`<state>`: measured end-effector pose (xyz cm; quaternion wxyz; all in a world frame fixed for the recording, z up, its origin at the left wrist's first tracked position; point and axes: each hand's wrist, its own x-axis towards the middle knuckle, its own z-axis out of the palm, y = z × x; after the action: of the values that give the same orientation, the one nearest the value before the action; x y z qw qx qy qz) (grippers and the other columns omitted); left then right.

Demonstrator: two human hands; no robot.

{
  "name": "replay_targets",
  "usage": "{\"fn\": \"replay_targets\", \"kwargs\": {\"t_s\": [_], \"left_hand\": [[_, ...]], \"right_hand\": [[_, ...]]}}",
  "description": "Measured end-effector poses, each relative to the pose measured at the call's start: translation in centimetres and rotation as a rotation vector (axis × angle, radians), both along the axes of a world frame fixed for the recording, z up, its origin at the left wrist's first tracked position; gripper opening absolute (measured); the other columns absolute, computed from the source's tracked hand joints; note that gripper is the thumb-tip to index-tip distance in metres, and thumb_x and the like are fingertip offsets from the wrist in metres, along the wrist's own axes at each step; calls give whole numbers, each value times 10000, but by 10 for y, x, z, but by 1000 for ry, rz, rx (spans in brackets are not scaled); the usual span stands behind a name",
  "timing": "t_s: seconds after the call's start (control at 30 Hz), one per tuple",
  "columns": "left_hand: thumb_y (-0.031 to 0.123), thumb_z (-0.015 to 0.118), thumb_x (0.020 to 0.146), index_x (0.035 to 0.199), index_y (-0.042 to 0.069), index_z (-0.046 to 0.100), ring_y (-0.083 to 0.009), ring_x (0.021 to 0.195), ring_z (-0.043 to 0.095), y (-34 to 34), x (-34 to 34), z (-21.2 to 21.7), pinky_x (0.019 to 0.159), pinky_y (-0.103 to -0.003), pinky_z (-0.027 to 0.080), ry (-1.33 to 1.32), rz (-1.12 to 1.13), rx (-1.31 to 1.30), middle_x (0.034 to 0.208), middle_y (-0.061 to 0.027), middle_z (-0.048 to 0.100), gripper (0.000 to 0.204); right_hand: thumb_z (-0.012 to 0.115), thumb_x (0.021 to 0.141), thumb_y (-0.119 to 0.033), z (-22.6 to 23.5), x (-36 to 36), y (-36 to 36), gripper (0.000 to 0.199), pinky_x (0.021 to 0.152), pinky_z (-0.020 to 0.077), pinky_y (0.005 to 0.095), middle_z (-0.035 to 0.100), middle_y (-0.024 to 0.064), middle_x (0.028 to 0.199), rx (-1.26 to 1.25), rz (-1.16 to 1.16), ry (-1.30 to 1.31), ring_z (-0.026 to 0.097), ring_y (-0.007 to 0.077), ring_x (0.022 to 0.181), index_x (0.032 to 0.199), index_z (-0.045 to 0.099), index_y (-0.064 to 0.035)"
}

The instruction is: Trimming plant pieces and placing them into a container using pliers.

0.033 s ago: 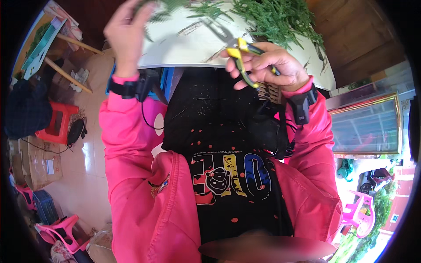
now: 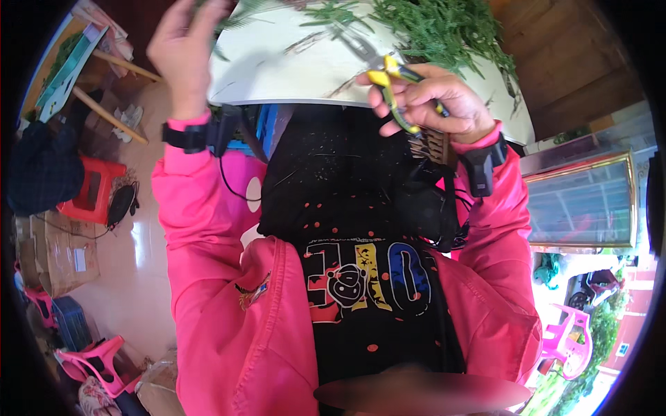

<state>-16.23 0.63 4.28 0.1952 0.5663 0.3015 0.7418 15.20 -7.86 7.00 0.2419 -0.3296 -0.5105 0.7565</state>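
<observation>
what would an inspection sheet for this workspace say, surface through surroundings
Surface: white table; dark streaks, veining or scraps unclear
Work things: yellow-and-black pliers, handles spread; pile of green sprigs
Clutter: loose sprigs beside the pile
Left hand: cut by top edge, holds a blurred green sprig
Right hand: holds the pliers at the table's near edge
Cables: black cable below left wrist strap
Surroundings: red stool at left, pink plastic chair at right

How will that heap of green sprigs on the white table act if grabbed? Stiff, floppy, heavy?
Probably light for its bulk: the green sprigs are thin and feathery. Likely to snag and lift in clumps, since they overlap in a tangle. If pushed, they'd probably slide or drag rather than roll: they lie spread on the smooth-looking white table.
</observation>
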Motion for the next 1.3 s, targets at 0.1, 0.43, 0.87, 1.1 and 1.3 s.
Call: {"fn": "replay_targets", "kwargs": {"t_s": [0.1, 0.43, 0.87, 1.1, 1.3], "left_hand": [[18, 652, 872, 1127, -66, 619, -158, 867, 657, 15, -69, 0, 801, -254, 507, -157, 100, 118, 1001, -111, 690, 271], [352, 707, 825, 1273, 85, 573, -194, 1086, 565, 62, -242, -205, 921, -359, 400, 206, 13, -1363, 1147, -65, 637, 538], [139, 632, 905, 1213, -2, 603, -137, 998, 608, 53, -139, -72, 865, -241, 454, 131, -18, -651, 1115, -62, 656, 340], [138, 632, 912, 1128, -35, 645, -129, 968, 611, 19, -9, -27, 868, -243, 456, 359, -309, -539, 1053, -81, 677, 276], [126, 629, 916, 1085, -56, 656, -134, 924, 630, 11, 11, -19, 863, -249, 467, 573, -322, -519, 991, -95, 689, 250]], "right_hand": [[474, 851, -36, -5, 9, 20, 511, 782, 525, 280, 605, 112, 1096, 123, 15, -92, 597, 144, 896, 1339, 424, 106], [564, 878, -156, -32, -8, 59, 361, 697, 459, 253, 628, 57, 924, 496, -296, -584, 542, 105, 736, 1179, 612, 38], [577, 855, -269, -90, -11, 74, 327, 786, 515, 462, 627, 218, 938, 1451, -412, -1069, 619, 407, 900, 1034, 639, -2], [591, 864, -229, -98, 6, 85, 312, 788, 524, 428, 617, 194, 987, 1456, -382, -1062, 619, 369, 902, 1084, 616, -8], [589, 822, -178, -70, 89, 72, 188, 714, 525, 428, 664, 174, 798, 1368, -373, -1194, 642, 366, 742, 834, 670, -9]]}}
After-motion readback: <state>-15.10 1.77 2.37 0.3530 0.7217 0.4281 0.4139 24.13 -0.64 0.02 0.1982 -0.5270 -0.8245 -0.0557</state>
